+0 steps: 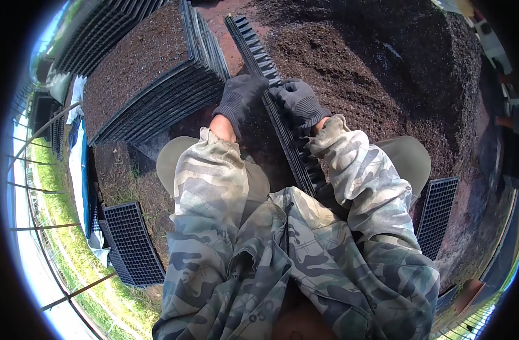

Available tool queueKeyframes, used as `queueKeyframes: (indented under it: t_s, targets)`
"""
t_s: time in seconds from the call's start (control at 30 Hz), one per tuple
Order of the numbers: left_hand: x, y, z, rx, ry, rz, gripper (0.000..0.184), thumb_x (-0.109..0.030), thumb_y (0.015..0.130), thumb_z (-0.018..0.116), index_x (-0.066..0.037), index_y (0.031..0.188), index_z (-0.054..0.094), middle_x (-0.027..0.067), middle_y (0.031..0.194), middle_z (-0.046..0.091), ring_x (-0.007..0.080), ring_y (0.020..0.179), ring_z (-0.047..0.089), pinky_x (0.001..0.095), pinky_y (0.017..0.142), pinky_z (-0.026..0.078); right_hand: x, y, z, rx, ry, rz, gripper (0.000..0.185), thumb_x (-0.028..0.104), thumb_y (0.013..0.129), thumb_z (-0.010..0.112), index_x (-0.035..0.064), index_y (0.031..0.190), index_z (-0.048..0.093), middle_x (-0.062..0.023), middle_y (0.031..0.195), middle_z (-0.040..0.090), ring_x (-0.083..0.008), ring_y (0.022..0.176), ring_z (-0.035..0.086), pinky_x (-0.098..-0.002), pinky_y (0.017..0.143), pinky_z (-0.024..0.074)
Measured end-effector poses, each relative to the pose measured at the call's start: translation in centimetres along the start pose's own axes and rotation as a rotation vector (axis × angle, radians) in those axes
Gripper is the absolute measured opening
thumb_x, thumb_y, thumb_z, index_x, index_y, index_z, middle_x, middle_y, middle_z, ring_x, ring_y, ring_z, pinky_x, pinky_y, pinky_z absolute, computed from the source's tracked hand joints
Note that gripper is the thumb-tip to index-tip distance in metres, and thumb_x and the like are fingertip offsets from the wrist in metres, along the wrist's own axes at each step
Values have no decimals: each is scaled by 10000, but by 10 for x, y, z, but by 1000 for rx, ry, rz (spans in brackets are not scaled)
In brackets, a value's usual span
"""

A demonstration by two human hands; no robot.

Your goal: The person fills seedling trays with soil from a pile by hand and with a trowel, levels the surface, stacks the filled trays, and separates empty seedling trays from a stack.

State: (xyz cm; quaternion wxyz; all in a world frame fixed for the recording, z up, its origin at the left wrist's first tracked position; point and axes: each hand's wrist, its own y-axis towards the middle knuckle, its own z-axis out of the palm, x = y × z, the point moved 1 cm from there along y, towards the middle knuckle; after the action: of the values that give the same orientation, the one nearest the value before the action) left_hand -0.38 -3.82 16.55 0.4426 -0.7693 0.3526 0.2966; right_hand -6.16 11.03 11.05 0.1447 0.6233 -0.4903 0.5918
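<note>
Grip: both gloved hands closed on black cell trays (290, 144) stood on edge, the left hand (243, 96) at the smooth flank, the right hand (300, 101) opposite, on the side where cell bottoms show as teeth. Several layers seem nested; count not readable. Trays run slantwise, far end out over the floor (236, 42), near end between the knees.

Handling, my judgement: pinch the rims rather than the thin cells, work fingertips into one seam, part the layers evenly from both sides so no corner tears.

Just left of the hands, a tall tray stack (166, 107), top filled with brown mix, its near corner close to the left wrist. Right and beyond, a broad heap of dark growing mix (338, 79) on the floor. Loose trays lie lower left (133, 243) and right (438, 215).

Floor's left edge: blue-and-white sheeting (78, 170), metal framing, sunlit grass (55, 192) outside.
</note>
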Motion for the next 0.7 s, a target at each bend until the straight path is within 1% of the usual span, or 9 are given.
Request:
queueKeyframes:
  t_s: [0.07,0.13,0.17,0.2,0.3,0.37,0.53,0.6,0.7]
  targets:
    - [6,0,0,4,18,112,173,-92,828,571,-49,966,666,117,852,640,231,788,631,315,725,501,3,-4,4,7,-54,17,346,341,816,695,10,919,691,-69,851,670,-140,761,619,-276,695,492]
    - [17,5,-3,17,31,150,189,-91,814,591,-54,984,665,116,854,638,230,786,629,311,723,501,9,-12,11,-273,-493,-240,371,391,823,658,34,917,698,-122,1066,633,-240,991,596,-341,853,464]
    - [22,8,-4,32,44,187,212,-90,799,612,-59,1002,663,115,857,636,228,783,627,306,721,501,24,-23,5,-210,-551,-233,369,393,838,611,52,948,697,-126,1221,555,-301,1144,507,-393,966,397]
    - [26,7,-3,30,45,189,212,-90,799,612,-59,1002,663,115,857,636,228,783,627,306,721,501,27,-27,6,-211,-550,-236,369,393,838,611,52,948,697,-126,1221,555,-301,1144,507,-393,966,397]
    - [29,-3,0,95,-220,488,225,-114,818,651,-45,1033,652,80,881,651,185,795,626,288,722,502,39,-35,7,-342,-830,-381,315,323,850,578,70,1009,679,-89,1242,549,-282,1134,519,-413,977,401]
    - [28,-2,10,123,-704,79,263,-147,849,669,-21,1078,639,52,933,664,148,839,623,265,742,499,36,-32,7,-343,-816,-358,312,315,850,579,69,1013,678,-91,1244,547,-281,1133,521,-410,973,405]
    - [31,3,16,72,-658,182,352,-214,845,695,1,1117,634,37,1005,662,112,901,612,235,800,477,29,-27,-8,-376,-679,-217,280,267,861,577,40,994,670,-106,1233,550,-287,1124,530,-380,964,427]
    - [40,7,14,0,-633,208,358,-229,833,703,-3,1104,642,28,1001,661,110,902,608,237,823,465,19,-19,-29,-509,-723,-250,267,254,883,560,11,932,657,-145,1188,564,-317,1029,582,-396,911,465]
    - [37,7,17,-4,-601,230,349,-229,835,695,-3,1096,645,22,989,660,110,898,601,235,828,456,3,-9,-53,-507,-714,-165,311,297,893,521,26,975,651,-135,1179,573,-313,1014,595,-410,874,483]
